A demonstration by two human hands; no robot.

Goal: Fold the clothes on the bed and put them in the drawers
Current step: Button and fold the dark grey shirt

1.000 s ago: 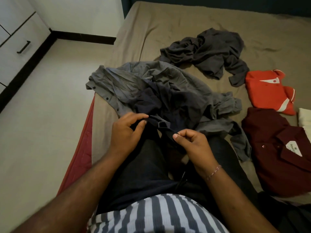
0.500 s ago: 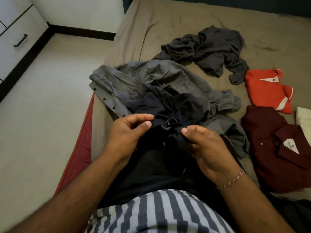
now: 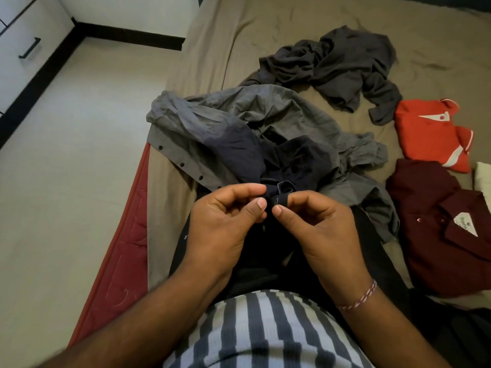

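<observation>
Together at frame centre: left hand and right hand, each a closed grip pinching a small fold of the dark navy garment between thumb and forefinger, thumbnails facing up and nearly touching. Other fingers curled inward, palms turned toward each other, both forearms rising from the lower edge of the frame; red-and-white thread bracelet round the right wrist. Navy garment heaped just above the hands, on top of the crumpled grey button shirt, on the bed. Five garments counted on the tan sheet: navy one, grey shirt, rumpled charcoal top in the upper middle, folded orange shirt at right, folded maroon shirt below it. One white drawer unit with a black handle in the upper left corner, across the floor. Striped shirt at bottom centre.
</observation>
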